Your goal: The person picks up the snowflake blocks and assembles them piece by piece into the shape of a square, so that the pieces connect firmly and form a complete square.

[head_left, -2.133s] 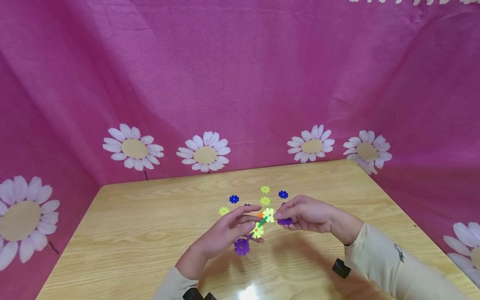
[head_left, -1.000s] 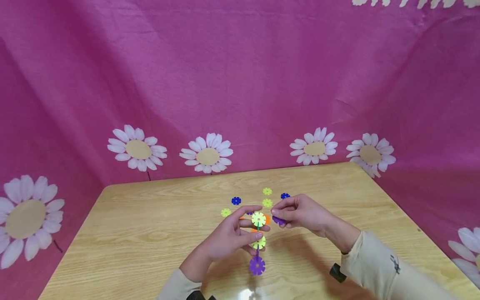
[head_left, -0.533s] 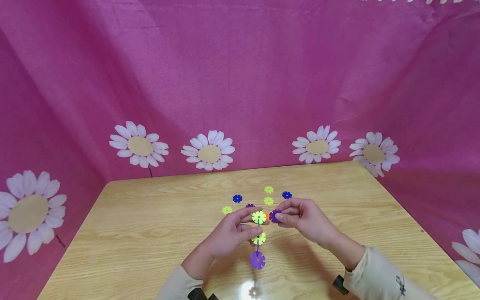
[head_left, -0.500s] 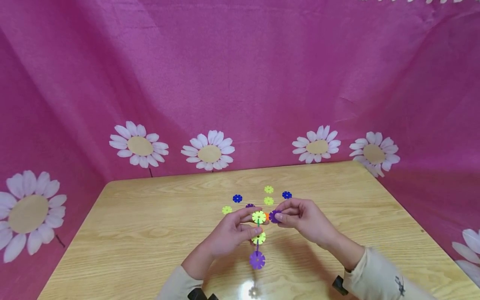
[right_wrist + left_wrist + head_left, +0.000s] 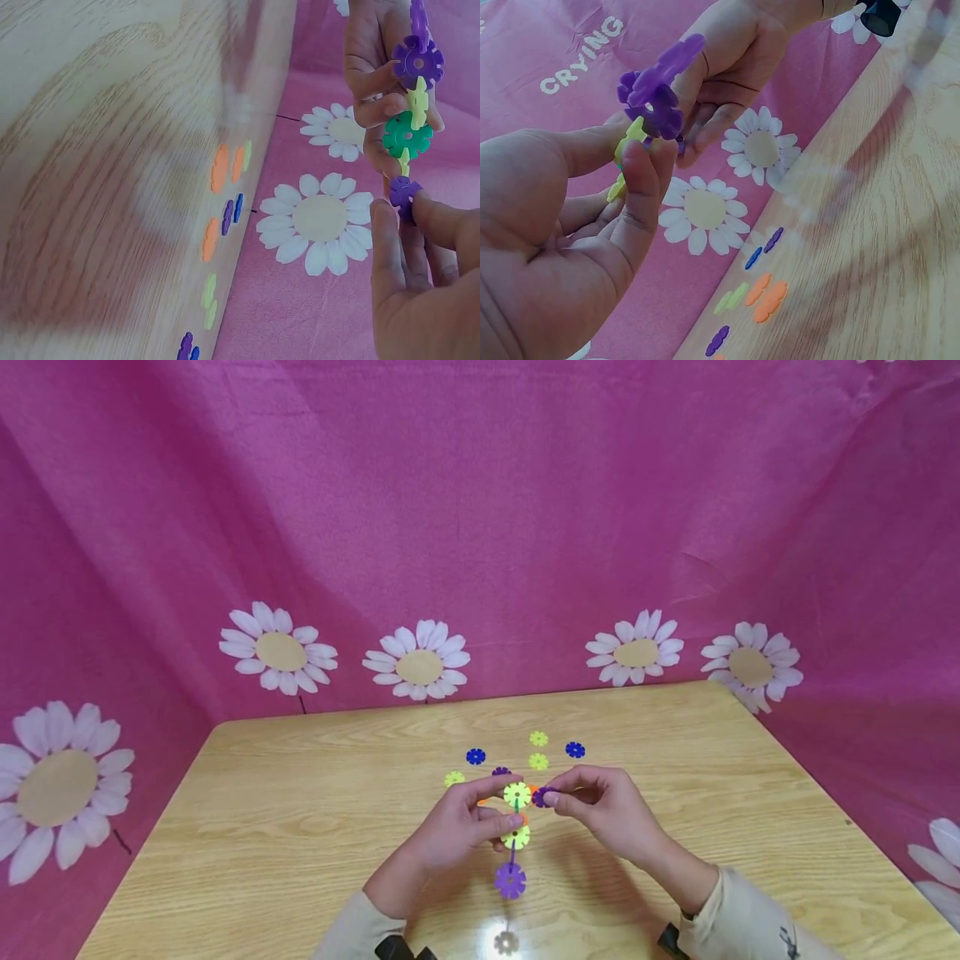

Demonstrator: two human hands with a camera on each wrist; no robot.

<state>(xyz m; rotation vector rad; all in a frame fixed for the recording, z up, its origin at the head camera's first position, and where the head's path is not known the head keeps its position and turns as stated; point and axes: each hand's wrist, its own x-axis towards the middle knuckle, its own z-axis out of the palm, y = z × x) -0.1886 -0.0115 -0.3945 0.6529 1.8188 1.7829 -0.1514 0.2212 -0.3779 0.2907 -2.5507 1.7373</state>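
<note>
In the head view my left hand (image 5: 457,831) pinches a chain of interlocking notched plastic discs above the table. The chain's upper yellow disc (image 5: 517,794), a green disc (image 5: 407,136), a lower yellow disc (image 5: 516,836) and a purple disc (image 5: 510,881) at the bottom are slotted edge to edge. Between thumb and fingers of my right hand (image 5: 611,814) is another purple disc (image 5: 405,196). In the right wrist view its edge is right at the end yellow disc (image 5: 404,161). My left fingers partly cover the chain's middle.
Loose discs lie on the wooden table (image 5: 300,810) beyond my hands: blue discs (image 5: 476,757), yellow discs (image 5: 538,762), a purple disc (image 5: 501,772) and orange discs (image 5: 219,169). A pink curtain (image 5: 480,527) with daisies hangs behind the table's far edge.
Over the last two seconds the chain has turned to hang straight, its purple end swinging right and down. My right hand has brought its purple disc leftward to the upper yellow disc.
</note>
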